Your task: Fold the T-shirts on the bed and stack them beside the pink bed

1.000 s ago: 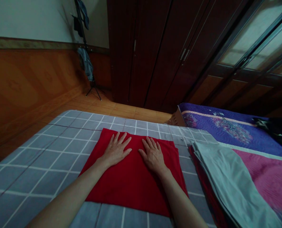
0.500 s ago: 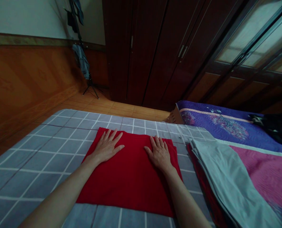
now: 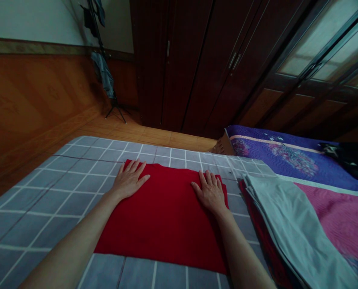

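A folded red cloth garment lies flat on the grey checked bedding in front of me. My left hand rests palm down on its far left corner, fingers spread and pointing away from me. On the far right part of the same garment, my right hand lies flat with its fingers slightly apart. Neither hand grips anything. To the right of the red garment is a stack of folded clothes with a pale grey-green one on top and dark red fabric showing beneath.
Further right spreads a purple and pink floral cover with a black garment on it. Beyond the bed's far edge stand a dark wooden wardrobe and a coat stand hung with clothes. A brown basket shows by the purple cover.
Both hands have slid apart across the red garment, the left toward its left edge and the right toward its right edge. The garment stays flat.
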### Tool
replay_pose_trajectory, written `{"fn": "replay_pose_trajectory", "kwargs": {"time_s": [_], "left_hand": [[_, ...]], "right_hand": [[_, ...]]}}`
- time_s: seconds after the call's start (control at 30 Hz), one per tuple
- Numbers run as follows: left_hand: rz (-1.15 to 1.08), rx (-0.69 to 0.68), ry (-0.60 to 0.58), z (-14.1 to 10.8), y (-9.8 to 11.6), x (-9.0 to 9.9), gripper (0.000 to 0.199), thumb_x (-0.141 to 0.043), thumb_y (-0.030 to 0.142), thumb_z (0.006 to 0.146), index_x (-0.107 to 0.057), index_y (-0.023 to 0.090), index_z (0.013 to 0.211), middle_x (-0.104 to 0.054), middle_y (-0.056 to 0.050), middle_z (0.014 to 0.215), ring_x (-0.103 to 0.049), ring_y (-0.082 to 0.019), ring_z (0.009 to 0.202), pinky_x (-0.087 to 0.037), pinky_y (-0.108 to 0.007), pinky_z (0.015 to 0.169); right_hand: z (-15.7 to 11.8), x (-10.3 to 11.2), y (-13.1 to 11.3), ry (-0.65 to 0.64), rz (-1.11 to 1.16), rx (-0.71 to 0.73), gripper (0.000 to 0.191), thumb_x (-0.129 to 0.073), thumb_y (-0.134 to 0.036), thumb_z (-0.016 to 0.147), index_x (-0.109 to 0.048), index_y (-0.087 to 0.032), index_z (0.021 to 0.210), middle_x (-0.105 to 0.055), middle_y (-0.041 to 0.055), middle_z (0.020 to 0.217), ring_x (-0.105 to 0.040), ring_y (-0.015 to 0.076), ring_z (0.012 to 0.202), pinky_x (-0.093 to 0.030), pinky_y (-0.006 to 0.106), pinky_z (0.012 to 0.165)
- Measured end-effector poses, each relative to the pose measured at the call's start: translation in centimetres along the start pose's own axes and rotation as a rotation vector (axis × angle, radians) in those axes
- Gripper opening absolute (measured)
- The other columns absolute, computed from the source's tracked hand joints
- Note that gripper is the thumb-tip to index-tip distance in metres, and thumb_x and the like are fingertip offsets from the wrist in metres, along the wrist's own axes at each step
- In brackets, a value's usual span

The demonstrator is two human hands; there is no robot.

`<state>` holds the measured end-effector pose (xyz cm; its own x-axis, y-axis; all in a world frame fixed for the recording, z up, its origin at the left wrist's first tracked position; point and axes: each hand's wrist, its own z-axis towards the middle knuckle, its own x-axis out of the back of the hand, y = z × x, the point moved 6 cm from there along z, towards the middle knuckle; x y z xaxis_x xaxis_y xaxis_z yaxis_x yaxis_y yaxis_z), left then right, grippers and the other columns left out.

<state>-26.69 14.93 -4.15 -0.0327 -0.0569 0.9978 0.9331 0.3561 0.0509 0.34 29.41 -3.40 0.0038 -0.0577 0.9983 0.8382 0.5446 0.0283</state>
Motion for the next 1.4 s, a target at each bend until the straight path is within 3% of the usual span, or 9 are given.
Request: {"fn": "replay_pose_trajectory", "kwargs": {"time_s": [0.33, 0.47, 0.57, 0.67, 0.77, 0.9, 1.07, 1.27, 1.4], "left_hand": [[-0.026, 0.088, 0.001, 0.4, -3.0, -0.5, 0.062, -0.020, 0.052, 0.093, -0.028, 0.019, 0.145, -0.027, -0.005, 0.151, -0.020, -0.029, 0.139, -0.019, -0.051, 0.110], [-0.009, 0.165, 0.060, -0.2, -3.1, 1.2, 0.060, -0.020, 0.050, 0.094, -0.032, 0.017, 0.143, -0.027, -0.010, 0.151, -0.022, -0.032, 0.138, -0.017, -0.055, 0.109], [-0.004, 0.108, 0.188, -1.4, 0.1, 4.1, 0.058, -0.021, 0.045, 0.095, -0.031, 0.014, 0.143, -0.026, -0.012, 0.151, -0.020, -0.032, 0.139, -0.014, -0.057, 0.109], [-0.072, -0.102, 0.224, -2.3, 6.1, 5.5, 0.055, -0.024, 0.039, 0.095, -0.026, 0.016, 0.145, -0.025, -0.009, 0.152, -0.018, -0.028, 0.140, -0.011, -0.052, 0.112], [-0.129, -0.209, 0.127, -2.4, 10.5, 4.1, 0.053, -0.031, 0.029, 0.092, -0.029, 0.020, 0.144, -0.027, -0.006, 0.151, -0.017, -0.025, 0.140, -0.009, -0.050, 0.114], [-0.137, -0.127, 0.045, -1.7, 10.0, 1.0, 0.054, -0.033, 0.039, 0.092, -0.033, 0.021, 0.143, -0.029, -0.008, 0.150, -0.019, -0.031, 0.139, -0.009, -0.058, 0.111], [-0.080, -0.097, 0.071, -1.7, 5.6, 0.1, 0.063, -0.028, 0.054, 0.092, -0.030, 0.020, 0.144, -0.026, -0.007, 0.151, -0.019, -0.029, 0.140, -0.009, -0.054, 0.112], [0.005, -0.028, 0.059, -1.7, 1.5, 0.1, 0.064, -0.023, 0.052, 0.093, -0.029, 0.014, 0.144, -0.026, -0.008, 0.151, -0.019, -0.026, 0.140, -0.013, -0.047, 0.113], [0.000, 0.045, 0.026, -1.5, -0.3, -0.2, 0.064, -0.019, 0.053, 0.093, -0.026, 0.016, 0.145, -0.023, -0.007, 0.152, -0.016, -0.025, 0.141, -0.018, -0.049, 0.111]], "right_hand": [[0.2, -0.2, 0.9, 0.068, 0.003, -0.009, 0.067, -0.028, -0.059, 0.091, -0.033, -0.017, 0.143, -0.032, 0.0174, 0.147, -0.026, 0.0311, 0.135, -0.017, 0.047, 0.107], [0.0, 0.3, 1.0, 0.063, 0.019, -0.021, 0.064, -0.029, -0.057, 0.092, -0.034, -0.018, 0.143, -0.032, 0.0159, 0.147, -0.026, 0.0305, 0.136, -0.017, 0.047, 0.107], [-0.5, 1.3, 0.0, 0.064, 0.020, -0.040, 0.064, -0.034, -0.053, 0.092, -0.033, -0.014, 0.143, -0.030, 0.0182, 0.148, -0.024, 0.0324, 0.136, -0.014, 0.048, 0.108], [-1.5, 2.5, -3.7, 0.086, 0.088, 0.008, 0.061, -0.033, -0.047, 0.094, -0.033, -0.011, 0.143, -0.026, 0.0190, 0.149, -0.022, 0.0328, 0.137, -0.013, 0.048, 0.109], [-2.4, 3.0, -8.7, 0.084, 0.202, 0.148, 0.053, -0.029, -0.038, 0.096, -0.034, -0.016, 0.143, -0.029, 0.0129, 0.150, -0.023, 0.0285, 0.138, -0.015, 0.045, 0.110], [-3.1, 1.9, -11.0, 0.051, 0.251, 0.188, 0.055, -0.024, -0.045, 0.096, -0.037, -0.016, 0.141, -0.029, 0.0102, 0.150, -0.022, 0.0277, 0.138, -0.015, 0.047, 0.110], [-3.6, 1.3, -7.4, 0.076, 0.208, 0.237, 0.069, -0.028, -0.061, 0.091, -0.034, -0.015, 0.142, -0.027, 0.0126, 0.150, -0.019, 0.0276, 0.139, -0.013, 0.045, 0.111], [-4.0, 0.6, 0.8, 0.044, 0.100, 0.054, 0.069, -0.030, -0.059, 0.091, -0.031, -0.014, 0.144, -0.024, 0.0123, 0.151, -0.019, 0.0284, 0.139, -0.014, 0.046, 0.111], [-4.4, -0.3, 4.3, 0.027, 0.082, -0.056, 0.065, -0.030, -0.052, 0.093, -0.027, -0.013, 0.145, -0.022, 0.0107, 0.152, -0.019, 0.0286, 0.139, -0.018, 0.046, 0.109]]}}
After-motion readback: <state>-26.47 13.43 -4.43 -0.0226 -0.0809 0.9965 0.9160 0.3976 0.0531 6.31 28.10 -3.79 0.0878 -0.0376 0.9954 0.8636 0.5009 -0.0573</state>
